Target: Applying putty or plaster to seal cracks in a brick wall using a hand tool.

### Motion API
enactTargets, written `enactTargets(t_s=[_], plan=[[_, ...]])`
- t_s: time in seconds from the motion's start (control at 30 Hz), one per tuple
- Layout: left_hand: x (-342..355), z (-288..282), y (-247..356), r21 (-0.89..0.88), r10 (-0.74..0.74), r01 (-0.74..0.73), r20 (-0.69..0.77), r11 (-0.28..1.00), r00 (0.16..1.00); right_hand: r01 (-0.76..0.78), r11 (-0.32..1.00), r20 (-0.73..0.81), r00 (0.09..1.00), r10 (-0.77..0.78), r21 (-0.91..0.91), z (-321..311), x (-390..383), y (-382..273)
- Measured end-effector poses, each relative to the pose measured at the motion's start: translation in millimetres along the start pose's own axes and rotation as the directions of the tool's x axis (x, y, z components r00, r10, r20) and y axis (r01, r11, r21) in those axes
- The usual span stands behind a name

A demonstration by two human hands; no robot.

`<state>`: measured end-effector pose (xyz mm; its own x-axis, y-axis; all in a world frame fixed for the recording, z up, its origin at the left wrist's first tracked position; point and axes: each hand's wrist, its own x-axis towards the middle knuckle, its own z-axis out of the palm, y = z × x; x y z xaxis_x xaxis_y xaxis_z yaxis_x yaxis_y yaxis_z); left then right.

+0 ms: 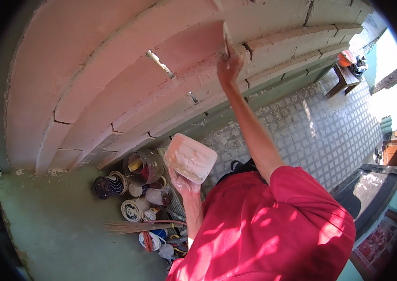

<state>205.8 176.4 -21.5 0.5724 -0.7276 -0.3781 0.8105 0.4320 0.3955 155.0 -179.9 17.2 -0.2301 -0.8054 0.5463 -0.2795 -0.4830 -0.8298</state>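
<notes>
Pale pink, a rounded rectangular container (190,158) is held up by the left hand (184,183), its fingers mostly hidden beneath. The right hand (231,65) grips a thin tool (226,35) before the block wall (273,23); whether its tip touches is hard to tell.

Shows pink over the left of the wall (123,98), pale grey-green toward its right. Goes whitish pink on the tub (191,157), creamy on the scraper (226,36), crimson on the light-dappled shirt (264,229). Repeats a grey-and-pale grid across the floor (301,126); turns tan on the broom (130,227).
</notes>
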Motion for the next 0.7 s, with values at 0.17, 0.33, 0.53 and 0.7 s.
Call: enactTargets(t_s=[0.17,0.33,0.53,0.7], plan=[[-0.4,11.5,2.0,0.011,0.005,-0.005,-0.01,1.0,1.0,0.237,0.935,0.026,0.967,-0.252,0.264,15.9,-52.6,-30.2],[-2.7,4.6,5.2,-0.034,0.014,-0.014,0.004,0.999,1.0,-0.075,0.988,0.15,0.987,0.054,0.138,-8.3,-38.6,-41.4],[-5.8,0.6,1.2,-0.092,0.002,-0.003,-0.009,0.996,1.0,0.154,0.978,-0.061,0.987,-0.147,0.14,26.7,-27.0,-53.9],[-7.7,-0.5,7.2,-0.078,0.022,-0.022,0.003,0.997,1.0,0.294,0.923,0.15,0.93,-0.336,0.249,40.2,-69.1,-87.6]])
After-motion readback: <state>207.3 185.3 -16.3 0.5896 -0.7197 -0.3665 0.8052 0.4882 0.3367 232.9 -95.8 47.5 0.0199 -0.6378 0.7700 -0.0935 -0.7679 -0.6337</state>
